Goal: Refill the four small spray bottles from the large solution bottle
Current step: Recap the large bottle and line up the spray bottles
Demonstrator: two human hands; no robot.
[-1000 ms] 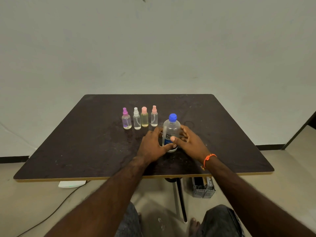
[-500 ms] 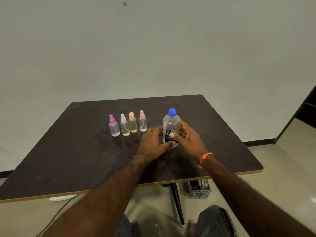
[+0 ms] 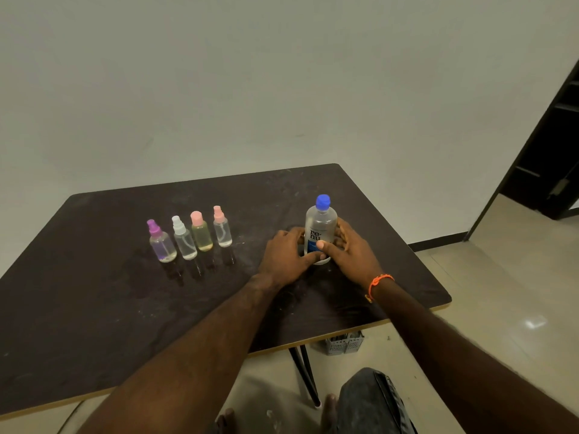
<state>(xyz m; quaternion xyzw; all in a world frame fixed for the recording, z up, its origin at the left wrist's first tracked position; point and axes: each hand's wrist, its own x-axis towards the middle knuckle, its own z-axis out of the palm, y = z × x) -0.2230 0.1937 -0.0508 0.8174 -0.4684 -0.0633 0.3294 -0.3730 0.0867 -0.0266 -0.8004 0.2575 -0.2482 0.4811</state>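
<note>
The large solution bottle [image 3: 320, 227], clear with a blue cap and a blue label, stands upright on the dark table [image 3: 94, 308]. My left hand [image 3: 286, 256] wraps its lower left side and my right hand [image 3: 352, 249] its lower right side, thumb across the label. To the left stands a row of small spray bottles: one with a purple cap [image 3: 160, 242], one with a white cap [image 3: 184, 239], a yellowish one with a pink cap [image 3: 200, 231], and a clear one with a pink cap [image 3: 221, 227]. All caps are on.
The table's near edge runs diagonally, with its right corner [image 3: 446, 300] close to my right arm. A grey perforated basket [image 3: 344, 343] sits on the floor under the table beside the table leg [image 3: 305, 374]. A dark doorway [image 3: 551, 158] opens at the right.
The view has swung to the right, so the table and bottles sit further left in the frame. Both hands have stayed around the large bottle's base, and the bottle has stayed on the table.
</note>
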